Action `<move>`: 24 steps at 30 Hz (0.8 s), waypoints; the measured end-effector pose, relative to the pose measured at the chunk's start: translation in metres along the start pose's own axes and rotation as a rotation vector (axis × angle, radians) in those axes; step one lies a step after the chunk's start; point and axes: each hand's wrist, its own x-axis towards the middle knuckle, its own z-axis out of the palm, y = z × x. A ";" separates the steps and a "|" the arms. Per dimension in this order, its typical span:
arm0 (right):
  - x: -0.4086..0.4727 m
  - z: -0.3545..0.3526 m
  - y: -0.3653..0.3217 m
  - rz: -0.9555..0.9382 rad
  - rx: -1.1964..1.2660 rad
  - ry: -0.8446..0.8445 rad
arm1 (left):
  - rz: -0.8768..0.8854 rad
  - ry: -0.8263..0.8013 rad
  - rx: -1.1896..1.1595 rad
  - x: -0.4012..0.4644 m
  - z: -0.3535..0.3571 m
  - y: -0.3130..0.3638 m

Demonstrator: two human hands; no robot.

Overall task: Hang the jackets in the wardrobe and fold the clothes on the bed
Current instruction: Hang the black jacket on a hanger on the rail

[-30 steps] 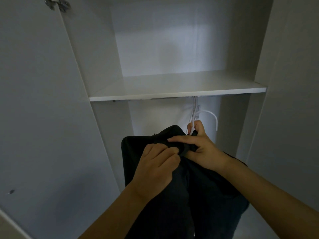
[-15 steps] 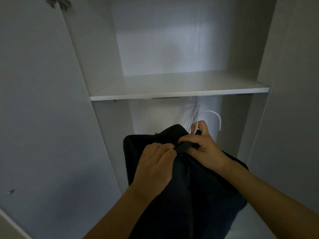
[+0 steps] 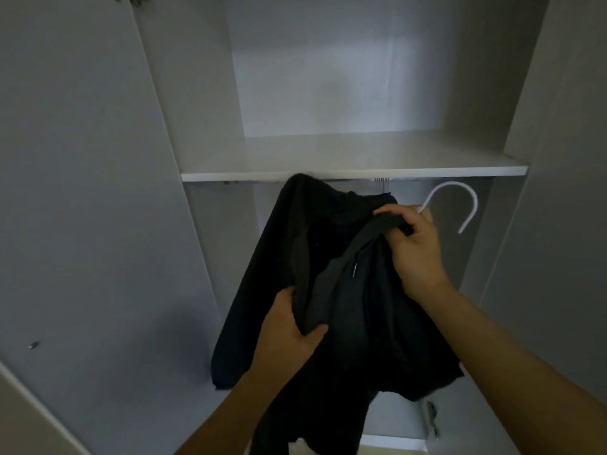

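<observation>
Nearest, the left hand (image 3: pixel 292 326) grips a fold of the black jacket (image 3: pixel 348 307) along its front edge, thumb over the cloth and fingers hidden behind it. Up and to the right of that grip, the right hand (image 3: pixel 415 247) pinches the jacket's collar band, fingers curled round it, and seems also to hold the neck of the white plastic hanger (image 3: pixel 460 205), though the contact is hidden behind the fingers. The jacket hangs between and below both hands, its long axis running down from the right grip. One shoulder stands up and left of that grip, close under the edge of the wardrobe shelf (image 3: pixel 354 174).

The hanger's hook curves up and right of the right hand, opening downward, so that hand is the nearer one to carry it to the rail, which I judge lies hidden under the shelf. Thin white hangers (image 3: pixel 381 183) hang there just above the collar.

I can read no brand, label or writing anywhere.
</observation>
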 end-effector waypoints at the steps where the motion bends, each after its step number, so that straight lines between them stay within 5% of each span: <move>1: 0.003 0.000 0.000 0.019 0.016 0.037 | -0.062 -0.028 0.002 -0.004 0.002 -0.009; 5: 0.011 -0.003 -0.001 0.072 -0.043 0.073 | -0.364 0.114 -0.225 -0.008 -0.001 -0.027; 7: 0.016 -0.015 -0.001 0.033 -0.252 0.004 | -0.308 0.183 -0.184 0.007 -0.019 -0.018; 11: 0.017 -0.042 -0.001 -0.054 -0.823 -0.236 | 0.219 0.112 0.325 0.052 -0.071 0.024; 14: 0.010 -0.050 -0.007 -0.132 -0.973 -0.454 | 0.666 -0.011 0.795 0.080 -0.095 0.065; 18: 0.006 -0.053 -0.013 -0.143 -0.854 -0.618 | 0.959 -0.032 0.864 0.094 -0.099 0.104; 24: -0.003 -0.052 -0.030 0.306 -0.071 -0.548 | 0.992 -0.065 0.779 0.099 -0.083 0.138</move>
